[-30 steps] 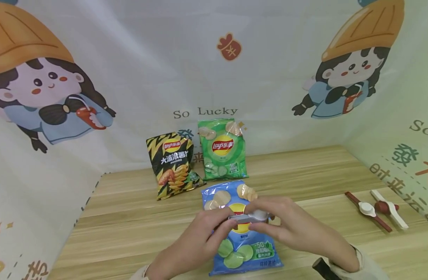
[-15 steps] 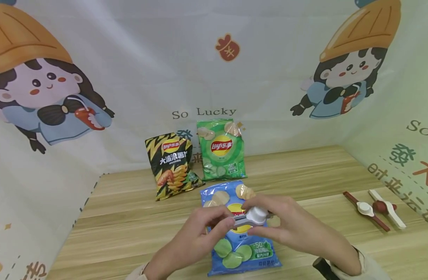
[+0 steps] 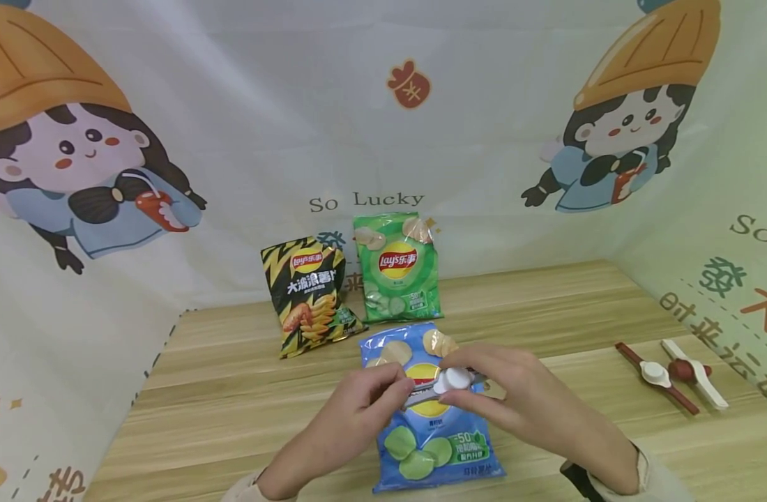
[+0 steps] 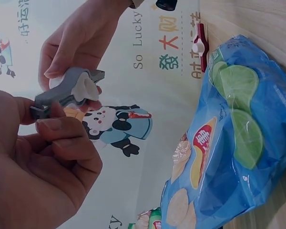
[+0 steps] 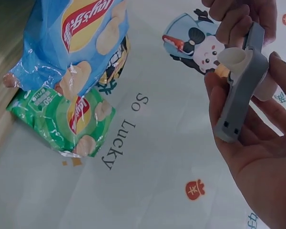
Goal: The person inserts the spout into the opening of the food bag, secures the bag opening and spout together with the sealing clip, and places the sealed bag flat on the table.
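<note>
Both hands hold a grey bag clip (image 3: 421, 399) with a white round spout cap (image 3: 457, 378), raised in front of a blue chip bag (image 3: 415, 464). My left hand (image 3: 352, 411) pinches the clip's left end between thumb and fingers. My right hand (image 3: 521, 390) grips the capped end, thumb below and fingers above. A narrow gap shows between the clip's two bars in the head view. The left wrist view gives the grey body (image 4: 62, 93) and a white funnel (image 4: 85, 89) on its underside. The blue bag (image 4: 219, 157) stands apart from the hands.
Behind the blue bag stand a black-and-yellow chip bag (image 3: 308, 300) and a green chip bag (image 3: 399, 268), near the printed cloth backdrop (image 3: 264, 139). On the right of the wooden table (image 3: 220, 390) lie a dark red clip (image 3: 656, 376) and a white clip (image 3: 697, 375).
The clip has turned so its white cap faces the head camera more, and the gap between its bars looks wider. My left hand has shifted slightly left. The bags have stayed put.
</note>
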{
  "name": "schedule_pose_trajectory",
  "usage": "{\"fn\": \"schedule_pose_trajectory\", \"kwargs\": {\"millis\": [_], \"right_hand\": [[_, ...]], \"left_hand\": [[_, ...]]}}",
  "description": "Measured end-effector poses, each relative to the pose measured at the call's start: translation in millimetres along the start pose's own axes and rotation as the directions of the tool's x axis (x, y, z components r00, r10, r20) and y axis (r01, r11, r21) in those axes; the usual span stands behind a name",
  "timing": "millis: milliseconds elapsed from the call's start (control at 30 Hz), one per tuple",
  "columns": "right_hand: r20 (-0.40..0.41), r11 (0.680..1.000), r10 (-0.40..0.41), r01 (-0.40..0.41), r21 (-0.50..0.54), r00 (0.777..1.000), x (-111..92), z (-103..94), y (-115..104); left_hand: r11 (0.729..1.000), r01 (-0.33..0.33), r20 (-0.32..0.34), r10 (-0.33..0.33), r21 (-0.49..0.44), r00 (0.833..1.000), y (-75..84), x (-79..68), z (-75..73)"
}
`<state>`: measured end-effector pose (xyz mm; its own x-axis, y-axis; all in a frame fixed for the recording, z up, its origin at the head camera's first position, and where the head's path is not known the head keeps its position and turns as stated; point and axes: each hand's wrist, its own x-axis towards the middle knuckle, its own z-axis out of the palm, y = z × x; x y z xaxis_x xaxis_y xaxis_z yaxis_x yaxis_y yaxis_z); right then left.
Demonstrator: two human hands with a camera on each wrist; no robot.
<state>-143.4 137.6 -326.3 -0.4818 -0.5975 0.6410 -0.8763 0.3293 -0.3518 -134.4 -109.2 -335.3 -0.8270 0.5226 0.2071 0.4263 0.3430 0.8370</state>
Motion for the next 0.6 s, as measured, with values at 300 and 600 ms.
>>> {"fn": "schedule_pose_trajectory", "kwargs": {"millis": [300,600], "right_hand": [[-0.007,0.996,-0.024,0.023,-0.081,1.000,-0.5,-1.8,-0.3],[0.046,0.998,-0.067,0.067,-0.004,0.997,-0.5,-0.9,-1.2]], "left_hand": [[0.999,0.009,-0.008,-0.009,0.041,1.000,-3.1,1.4,-0.6],[0.997,0.004,0.005,-0.004,0.083,1.000,-7.7,3.0,2.7]]}}
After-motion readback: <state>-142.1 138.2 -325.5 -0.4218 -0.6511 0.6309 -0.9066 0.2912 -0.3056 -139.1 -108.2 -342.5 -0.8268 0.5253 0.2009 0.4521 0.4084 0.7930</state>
